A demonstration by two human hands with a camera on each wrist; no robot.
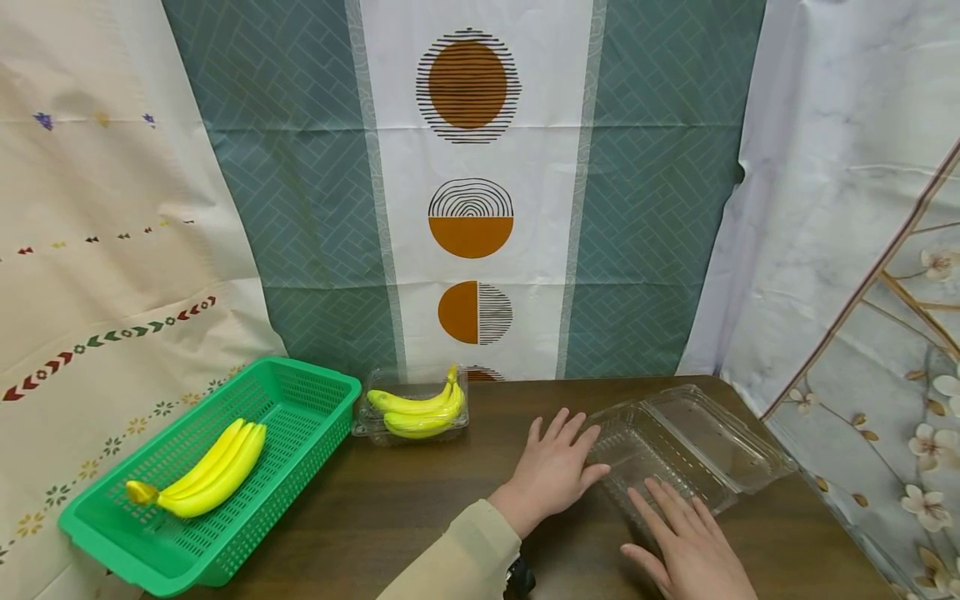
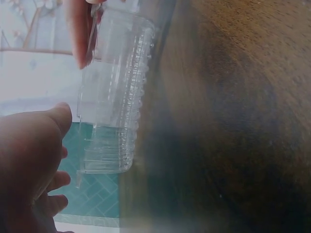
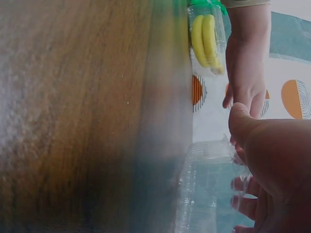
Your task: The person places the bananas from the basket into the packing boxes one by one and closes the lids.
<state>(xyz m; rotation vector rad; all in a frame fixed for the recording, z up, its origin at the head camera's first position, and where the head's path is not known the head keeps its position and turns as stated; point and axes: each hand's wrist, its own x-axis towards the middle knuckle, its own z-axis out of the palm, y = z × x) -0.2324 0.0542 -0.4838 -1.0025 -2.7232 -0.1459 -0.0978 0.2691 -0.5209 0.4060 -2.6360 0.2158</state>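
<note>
A clear plastic clamshell container [image 1: 678, 454] stands on the table at the right, its lid [image 1: 723, 442] folded back to the right. My left hand [image 1: 553, 462] hovers at the container's left side, fingers spread and thumb out, holding nothing. In the left wrist view a narrow gap separates the left thumb [image 2: 60, 116] from the container wall [image 2: 109, 97]. Over the container's near edge is my right hand [image 1: 690, 542], its fingers extended. In the right wrist view its fingertips lie at the container's rim; whether they touch it I cannot tell.
At the left, a green plastic basket [image 1: 300, 492] holds a bunch of yellow bananas [image 1: 213, 471]. A second clear container [image 1: 360, 427] with bananas [image 1: 420, 410] inside stands at the back of the dark wooden table [image 1: 405, 517]. Patterned cloths [image 1: 652, 167] hang behind and at both sides.
</note>
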